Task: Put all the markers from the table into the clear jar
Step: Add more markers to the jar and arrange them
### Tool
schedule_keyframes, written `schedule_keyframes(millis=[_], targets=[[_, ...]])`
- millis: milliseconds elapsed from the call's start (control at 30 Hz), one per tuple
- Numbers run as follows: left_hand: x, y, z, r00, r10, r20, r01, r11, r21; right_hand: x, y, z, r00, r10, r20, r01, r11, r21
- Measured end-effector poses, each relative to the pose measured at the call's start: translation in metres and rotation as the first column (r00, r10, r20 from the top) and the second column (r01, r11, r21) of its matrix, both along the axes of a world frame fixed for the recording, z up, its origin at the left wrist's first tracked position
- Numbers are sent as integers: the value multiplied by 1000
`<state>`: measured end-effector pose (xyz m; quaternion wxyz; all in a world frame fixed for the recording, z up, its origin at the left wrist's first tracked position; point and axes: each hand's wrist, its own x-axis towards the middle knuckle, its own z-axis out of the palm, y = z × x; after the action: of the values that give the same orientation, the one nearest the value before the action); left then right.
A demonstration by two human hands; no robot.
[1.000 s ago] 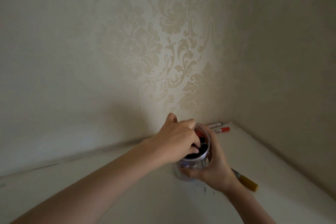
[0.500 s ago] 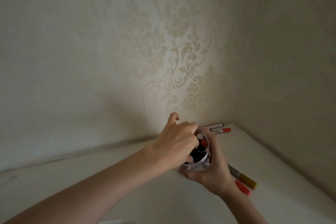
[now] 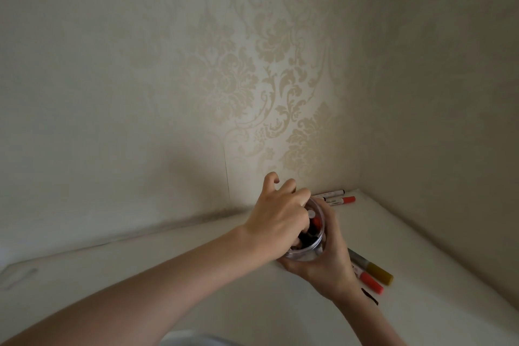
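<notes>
Your right hand (image 3: 325,258) wraps around the clear jar (image 3: 316,236) just right of the frame's centre, low down, fingers curled behind its far wall and thumb under its near side. The jar is tipped so its mouth faces you and slightly left, and whether its base touches the white table (image 3: 449,275) you cannot tell. Inside it stand several markers, packed close: dark caps low in the opening, a red cap (image 3: 401,222) and a white end above them. The exact count is hidden by your fingers.

Your left hand (image 3: 280,216) comes in from the lower left, arm stretched across the table, and its curled fingers reach into the jar's mouth among the marker tops. Whether they pinch one marker or only press on them does not show.

Four markers lie outside the jar. Two lie side by side in the corner of the table, above and to the right of the jar: a black-tipped marker (image 3: 332,193) nearer the wall and an orange-capped marker (image 3: 341,200) just beside it. Two more lie to the lower right of your right hand, partly hidden by the wrist: a yellow-capped marker (image 3: 373,270) and a red-capped marker (image 3: 369,279), touching or almost so.

The patterned wallpaper (image 3: 280,64) fills the upper frame.
</notes>
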<state>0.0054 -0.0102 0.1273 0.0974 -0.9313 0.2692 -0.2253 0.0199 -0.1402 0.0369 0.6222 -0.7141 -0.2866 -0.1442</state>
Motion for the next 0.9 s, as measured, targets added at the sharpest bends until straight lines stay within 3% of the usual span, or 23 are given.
schedule_keyframes(millis=[167,300,433,633,800,900], targets=[[-1,14,-1,998,-16,-56,13,998,-62,0,4,-1,1000,9,7,-9,999,-34],[0,26,13,997,-70,-36,61,975,-214,1,-3,-1,1000,20,-1,-20,1000,-21],[4,39,23,990,-53,-128,6,940,-340,2,-7,-4,1000,25,0,-25,999,-27],[9,42,10,973,36,-228,-110,941,-321,2,-4,-2,999,34,39,-31,997,-68],[7,61,12,958,-93,-272,-57,866,-496,4,-8,-1,997,32,63,-26,996,-89],[5,60,5,958,-84,-274,-67,865,-498,5,-6,-1,996,52,77,-42,991,-127]])
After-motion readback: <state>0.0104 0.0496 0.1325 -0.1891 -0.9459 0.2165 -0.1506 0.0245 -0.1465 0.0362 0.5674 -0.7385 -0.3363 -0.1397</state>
